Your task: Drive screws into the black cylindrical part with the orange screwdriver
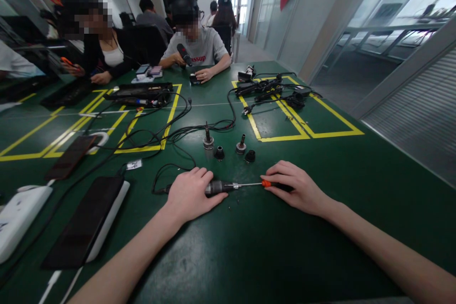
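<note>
My left hand [190, 192] is closed around a dark cylindrical corded device [216, 187] lying level just above or on the green table. My right hand [297, 185] grips a screwdriver [266, 183] by its orange and black handle. The screwdriver's thin shaft points left, and its tip meets the metal end of the device. Beyond my hands, two metal-collared parts with upright dark stems, one to the left [208, 140] and one to the right [241, 145], stand beside two small black caps [219, 153] [250, 156]. Tiny dark specks, too small to name, lie below the device.
At left are a dark phone [85, 223] on a white block, another phone [71, 156] and a white power strip [23, 216]. Black cables [178, 133] cross the table. A cable heap [263, 88] lies farther right, near yellow tape. Co-workers sit opposite, one holding a black device [184, 54].
</note>
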The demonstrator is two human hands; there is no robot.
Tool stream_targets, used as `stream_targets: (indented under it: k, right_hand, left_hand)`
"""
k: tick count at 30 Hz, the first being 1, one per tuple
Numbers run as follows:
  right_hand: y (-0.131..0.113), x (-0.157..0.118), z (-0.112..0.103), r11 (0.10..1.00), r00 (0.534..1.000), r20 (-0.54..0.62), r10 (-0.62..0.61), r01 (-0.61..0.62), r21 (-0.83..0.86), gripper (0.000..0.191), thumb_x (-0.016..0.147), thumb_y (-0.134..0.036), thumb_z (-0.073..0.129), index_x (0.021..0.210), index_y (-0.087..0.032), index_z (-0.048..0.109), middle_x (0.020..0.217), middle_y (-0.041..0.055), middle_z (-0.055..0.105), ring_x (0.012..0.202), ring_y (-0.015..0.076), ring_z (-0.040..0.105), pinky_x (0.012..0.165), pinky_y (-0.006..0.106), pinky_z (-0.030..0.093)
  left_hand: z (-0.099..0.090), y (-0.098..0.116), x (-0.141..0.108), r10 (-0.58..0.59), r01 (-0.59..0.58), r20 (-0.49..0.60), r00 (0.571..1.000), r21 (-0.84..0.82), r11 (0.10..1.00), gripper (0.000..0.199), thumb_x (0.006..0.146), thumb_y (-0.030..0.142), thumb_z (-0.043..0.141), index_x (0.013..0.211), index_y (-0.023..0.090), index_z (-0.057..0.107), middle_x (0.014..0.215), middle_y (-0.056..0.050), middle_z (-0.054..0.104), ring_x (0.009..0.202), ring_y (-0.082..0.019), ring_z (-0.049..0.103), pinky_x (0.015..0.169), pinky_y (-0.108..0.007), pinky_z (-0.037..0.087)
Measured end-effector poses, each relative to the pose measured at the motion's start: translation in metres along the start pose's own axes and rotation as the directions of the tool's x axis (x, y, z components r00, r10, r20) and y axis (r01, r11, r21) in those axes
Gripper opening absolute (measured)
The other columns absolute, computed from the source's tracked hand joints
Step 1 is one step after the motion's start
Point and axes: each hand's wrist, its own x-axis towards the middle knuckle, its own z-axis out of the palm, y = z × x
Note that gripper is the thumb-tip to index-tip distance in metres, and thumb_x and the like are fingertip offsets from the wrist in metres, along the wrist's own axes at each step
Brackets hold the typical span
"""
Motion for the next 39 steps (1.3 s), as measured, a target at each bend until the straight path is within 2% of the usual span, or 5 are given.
stream_targets:
  k: [3, 7, 14, 29, 39]
  right_hand:
    - [-0.0012, 0.0024, -0.0008, 1.000, 1.000, -0.020, 0.017, -0.017, -0.006, 0.018, 0.103, -0.025, 0.061, 0.103, -0.021, 0.079, 0.094, 0.0095, 0.073, 0.081, 0.0229, 0.065, 0.067, 0.037, 0.056]
    - [-0.0020, 0.0027, -0.0031, 0.998, 0.998, 0.013, 0.062, -0.062, 0.000, 0.022, 0.104, -0.027, 0.058, 0.110, -0.023, 0.079, 0.096, 0.0093, 0.070, 0.081, 0.0222, 0.066, 0.064, 0.034, 0.058]
    - [-0.0093, 0.0037, -0.0045, 0.995, 0.995, 0.073, 0.062, -0.067, 0.068, 0.031, 0.106, -0.022, 0.050, 0.124, -0.024, 0.075, 0.109, 0.0116, 0.073, 0.094, 0.0257, 0.068, 0.076, 0.039, 0.062]
    - [-0.0071, 0.0019, -0.0007, 1.000, 0.998, -0.064, -0.010, 0.011, 0.019, 0.018, 0.104, -0.022, 0.059, 0.110, -0.024, 0.076, 0.100, 0.0090, 0.077, 0.091, 0.0254, 0.069, 0.079, 0.044, 0.059]
    - [-0.0054, 0.0011, -0.0013, 0.998, 0.997, -0.021, 0.068, -0.068, 0.007, 0.025, 0.099, -0.026, 0.064, 0.122, -0.024, 0.073, 0.107, 0.0113, 0.075, 0.097, 0.0289, 0.068, 0.081, 0.047, 0.058]
  left_hand:
    - [-0.0010, 0.0001, -0.0002, 0.006, -0.006, 0.010, 1.000, 0.008, 1.000, 0.042, 0.092, 0.062, 0.065, 0.085, 0.021, 0.063, 0.088, -0.006, 0.071, 0.087, -0.025, 0.069, 0.072, -0.036, 0.053]
    - [-0.0016, 0.0004, -0.0005, 0.011, -0.011, 0.005, 1.000, 0.004, 1.000, 0.041, 0.092, 0.062, 0.065, 0.086, 0.021, 0.063, 0.088, -0.006, 0.072, 0.087, -0.025, 0.069, 0.072, -0.035, 0.052]
    - [-0.0026, 0.0015, 0.0002, 0.006, -0.006, 0.019, 1.000, 0.004, 1.000, 0.042, 0.092, 0.062, 0.065, 0.086, 0.021, 0.064, 0.087, -0.006, 0.071, 0.086, -0.026, 0.069, 0.071, -0.035, 0.053]
    - [-0.0008, 0.0005, -0.0003, 0.014, -0.014, 0.012, 1.000, 0.003, 1.000, 0.042, 0.092, 0.062, 0.064, 0.086, 0.020, 0.064, 0.088, -0.006, 0.071, 0.087, -0.026, 0.069, 0.072, -0.036, 0.052]
    - [-0.0010, 0.0000, -0.0005, 0.014, -0.013, 0.007, 1.000, -0.009, 1.000, 0.042, 0.092, 0.062, 0.064, 0.086, 0.020, 0.064, 0.086, -0.006, 0.070, 0.086, -0.026, 0.069, 0.071, -0.036, 0.052]
